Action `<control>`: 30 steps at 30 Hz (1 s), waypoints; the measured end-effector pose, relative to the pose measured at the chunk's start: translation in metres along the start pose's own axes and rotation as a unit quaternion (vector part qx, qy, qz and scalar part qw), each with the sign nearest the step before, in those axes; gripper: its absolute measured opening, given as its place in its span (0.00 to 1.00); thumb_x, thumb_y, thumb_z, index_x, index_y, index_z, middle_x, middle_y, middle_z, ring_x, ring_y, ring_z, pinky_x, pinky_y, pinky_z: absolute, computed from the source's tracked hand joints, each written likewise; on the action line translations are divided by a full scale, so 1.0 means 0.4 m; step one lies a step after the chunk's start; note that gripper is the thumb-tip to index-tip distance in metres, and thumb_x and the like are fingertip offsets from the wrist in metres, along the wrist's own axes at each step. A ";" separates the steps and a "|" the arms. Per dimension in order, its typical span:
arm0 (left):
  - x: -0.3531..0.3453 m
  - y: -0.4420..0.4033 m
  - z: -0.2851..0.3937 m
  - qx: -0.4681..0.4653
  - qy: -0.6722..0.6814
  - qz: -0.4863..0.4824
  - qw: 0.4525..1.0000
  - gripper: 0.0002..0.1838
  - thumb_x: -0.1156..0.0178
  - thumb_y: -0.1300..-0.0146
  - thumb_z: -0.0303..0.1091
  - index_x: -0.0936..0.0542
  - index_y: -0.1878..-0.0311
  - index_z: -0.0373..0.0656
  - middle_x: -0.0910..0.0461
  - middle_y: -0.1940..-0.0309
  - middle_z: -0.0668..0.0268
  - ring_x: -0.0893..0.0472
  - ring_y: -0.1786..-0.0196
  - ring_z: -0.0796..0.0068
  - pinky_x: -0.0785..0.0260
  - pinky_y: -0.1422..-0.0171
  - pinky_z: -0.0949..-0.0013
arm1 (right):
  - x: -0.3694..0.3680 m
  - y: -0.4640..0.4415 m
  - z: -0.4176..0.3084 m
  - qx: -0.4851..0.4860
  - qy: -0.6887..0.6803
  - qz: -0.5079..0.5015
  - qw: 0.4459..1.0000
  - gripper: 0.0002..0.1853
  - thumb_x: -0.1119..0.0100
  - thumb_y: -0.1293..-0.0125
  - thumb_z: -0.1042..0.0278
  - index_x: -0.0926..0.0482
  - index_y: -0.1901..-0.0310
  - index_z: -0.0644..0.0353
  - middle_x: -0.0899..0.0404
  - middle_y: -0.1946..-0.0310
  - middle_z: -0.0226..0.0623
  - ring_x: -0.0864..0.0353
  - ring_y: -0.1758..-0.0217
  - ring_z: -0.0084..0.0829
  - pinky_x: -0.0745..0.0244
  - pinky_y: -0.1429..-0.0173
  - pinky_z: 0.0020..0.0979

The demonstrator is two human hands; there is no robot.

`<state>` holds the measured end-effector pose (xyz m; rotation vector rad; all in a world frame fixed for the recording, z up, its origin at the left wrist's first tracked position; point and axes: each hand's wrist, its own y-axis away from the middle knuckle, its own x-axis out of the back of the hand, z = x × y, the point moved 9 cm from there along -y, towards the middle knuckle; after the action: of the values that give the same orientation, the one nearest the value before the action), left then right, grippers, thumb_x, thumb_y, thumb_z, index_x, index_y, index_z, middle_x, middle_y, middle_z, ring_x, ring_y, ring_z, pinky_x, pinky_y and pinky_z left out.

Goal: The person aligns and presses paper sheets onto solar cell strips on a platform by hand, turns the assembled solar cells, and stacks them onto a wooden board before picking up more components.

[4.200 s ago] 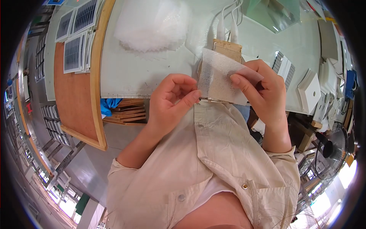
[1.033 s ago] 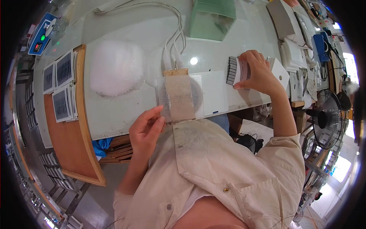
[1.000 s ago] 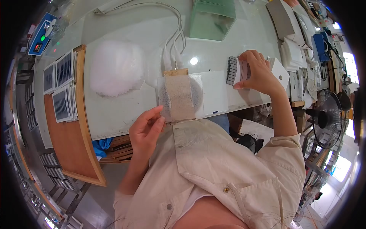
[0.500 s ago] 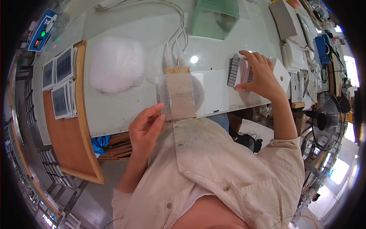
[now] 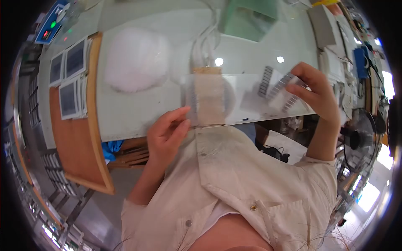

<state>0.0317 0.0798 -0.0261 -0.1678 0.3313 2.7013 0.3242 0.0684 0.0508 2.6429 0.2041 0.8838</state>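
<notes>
My right hand [image 5: 312, 90] grips a white strip card with dark striped edges [image 5: 281, 95] between thumb and fingers, raised off the table and blurred. Another striped piece [image 5: 265, 81] lies just left of it. My left hand [image 5: 169, 134] has thumb and forefinger pinched at the lower left corner of a translucent sheet [image 5: 188, 100]; whether they grip it is unclear. A tan block [image 5: 209, 98] with white cables at its top shows at the sheet's middle. White card lies to the right of the sheet.
A round pile of clear film [image 5: 136, 60] sits at the back left. Dark-gridded panels [image 5: 69, 98] rest on a wood-edged board [image 5: 77, 146] farther left. A green translucent box [image 5: 249, 21] is at the back. White boards [image 5: 331, 62] and a fan [image 5: 356, 140] are at the right.
My right hand has closed on the striped card and lifted it, moving right. My left hand stays by the sheet's corner. The whole view has shifted slightly.
</notes>
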 end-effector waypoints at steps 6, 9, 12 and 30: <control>-0.002 0.000 0.013 -0.010 0.004 -0.006 1.000 0.14 0.50 0.38 0.23 0.26 0.48 0.39 0.25 0.67 0.69 0.27 0.66 0.86 0.34 0.66 0.82 | -0.165 -0.058 -0.217 0.177 -0.200 -0.040 0.963 0.16 0.37 0.51 0.81 0.29 0.59 0.64 0.27 0.66 0.28 0.30 0.66 0.14 0.34 0.63 0.18; -0.004 -0.002 0.011 -0.008 0.024 -0.007 1.000 0.14 0.52 0.36 0.24 0.27 0.48 0.39 0.25 0.67 0.70 0.27 0.66 0.86 0.34 0.65 0.83 | -0.245 -0.116 -0.236 0.146 -0.138 -0.114 0.973 0.17 0.37 0.50 0.80 0.29 0.58 0.64 0.26 0.69 0.28 0.29 0.67 0.14 0.34 0.65 0.18; -0.006 -0.002 0.012 -0.013 0.028 -0.012 0.999 0.14 0.53 0.36 0.24 0.27 0.47 0.39 0.25 0.68 0.70 0.27 0.67 0.86 0.34 0.65 0.83 | -0.270 -0.144 -0.233 0.115 -0.087 -0.128 0.981 0.16 0.37 0.50 0.79 0.29 0.58 0.64 0.25 0.74 0.28 0.30 0.71 0.14 0.34 0.67 0.18; -0.006 -0.008 0.010 0.008 -0.009 0.023 1.000 0.17 0.41 0.46 0.20 0.25 0.51 0.37 0.26 0.73 0.72 0.28 0.69 0.86 0.33 0.65 0.82 | -0.259 -0.156 -0.241 0.145 0.019 -0.075 0.987 0.14 0.36 0.50 0.76 0.28 0.62 0.65 0.25 0.70 0.31 0.32 0.72 0.21 0.32 0.65 0.21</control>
<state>0.0349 0.0827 -0.0224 -0.1343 0.3551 2.7423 0.1818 0.1279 0.0422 2.8272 0.5721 0.9155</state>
